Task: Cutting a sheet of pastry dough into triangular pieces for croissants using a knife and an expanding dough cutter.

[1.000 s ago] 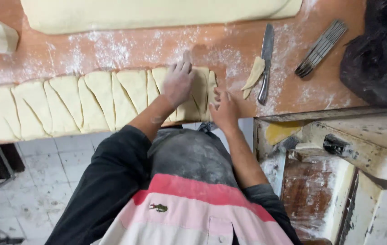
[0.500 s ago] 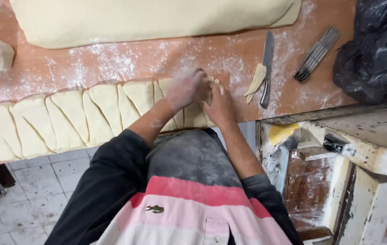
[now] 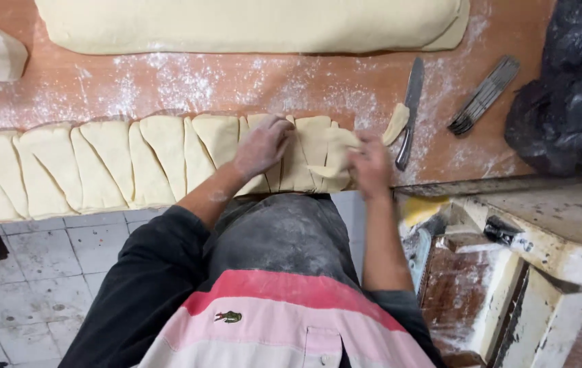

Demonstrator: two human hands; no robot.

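Head view. Dough triangles [image 3: 134,163] lie in an overlapping row along the near edge of the floured table [image 3: 66,82], within easy reach. Left hand [image 3: 262,144] lies open, palm down on the pieces, apparently pinning them. Right hand [image 3: 371,165] is closed on the end piece [image 3: 335,153] at the row's right end, pinching and lifting its edge. Knife [image 3: 408,112] and dough scrap [image 3: 396,123] lie just right of the row. Big dough sheet [image 3: 250,24] lies at the far edge.
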